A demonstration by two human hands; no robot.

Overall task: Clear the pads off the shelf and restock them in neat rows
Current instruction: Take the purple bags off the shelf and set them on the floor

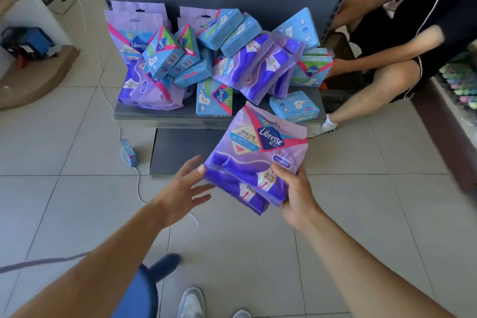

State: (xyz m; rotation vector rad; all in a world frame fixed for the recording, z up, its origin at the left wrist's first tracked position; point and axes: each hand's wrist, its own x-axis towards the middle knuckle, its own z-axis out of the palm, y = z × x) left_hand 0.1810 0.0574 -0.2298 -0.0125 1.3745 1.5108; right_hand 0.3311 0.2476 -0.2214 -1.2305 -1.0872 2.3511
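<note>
Holding a purple pad pack (255, 155) by its lower right corner, my right hand (296, 196) has its thumb on the front and fingers behind, keeping the pack above the floor tiles, in front of the shelf's (160, 117) front edge. My left hand (185, 186) is spread, thumb tip touching the pack's left edge. Behind, on the shelf, more purple packs and blue boxes (214, 59) lie in a jumbled heap.

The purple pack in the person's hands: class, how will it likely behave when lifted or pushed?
The purple pack is probably soft and floppy: its film looks wrinkled where the right hand grips its lower edge. Likely light, since the left hand is open, barely touching. Its glossy film may slip.
</note>
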